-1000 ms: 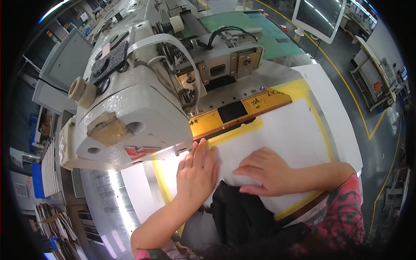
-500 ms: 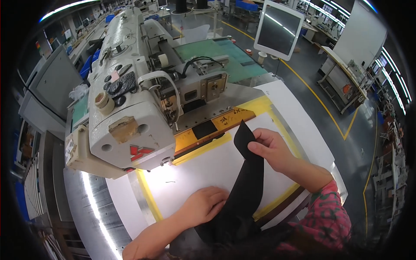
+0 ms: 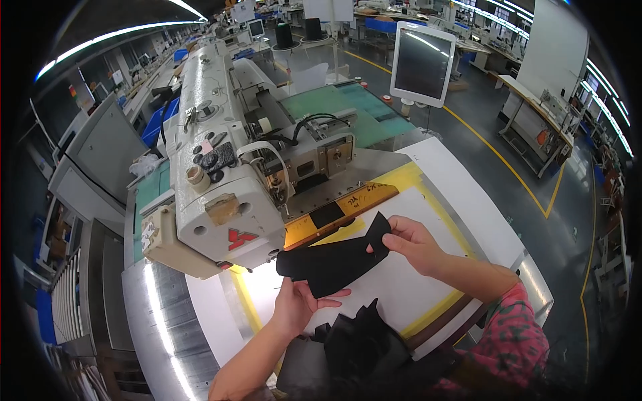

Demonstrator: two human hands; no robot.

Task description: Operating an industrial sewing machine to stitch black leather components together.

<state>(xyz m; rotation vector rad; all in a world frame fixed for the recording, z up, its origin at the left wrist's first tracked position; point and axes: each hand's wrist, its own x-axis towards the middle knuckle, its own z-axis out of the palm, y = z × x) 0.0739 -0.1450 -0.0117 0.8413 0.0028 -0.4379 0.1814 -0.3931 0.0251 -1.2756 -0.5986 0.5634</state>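
Centre of frame, just beside white machine (image 3: 207, 180): black cloth (image 3: 334, 262), over white sheet (image 3: 401, 284). Right grip (image 3: 390, 242) pinches right end; left grip (image 3: 289, 279) holds lower left edge, fingertips hidden. Probably light, soft, fold-prone; best held by opposite ends.

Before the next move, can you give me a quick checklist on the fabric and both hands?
1. Right hand pinching the black fabric piece: ok.
2. Left hand gripping the piece's other end: cannot tell; the fabric hides part of the fingers.
3. Piece lying flat on the white sheet: not ok; held up, right end bent.
4. Piece clear of the sewing machine head: cannot tell; they meet in this view.
5. Other black fabric away from both hands' grasp: ok.
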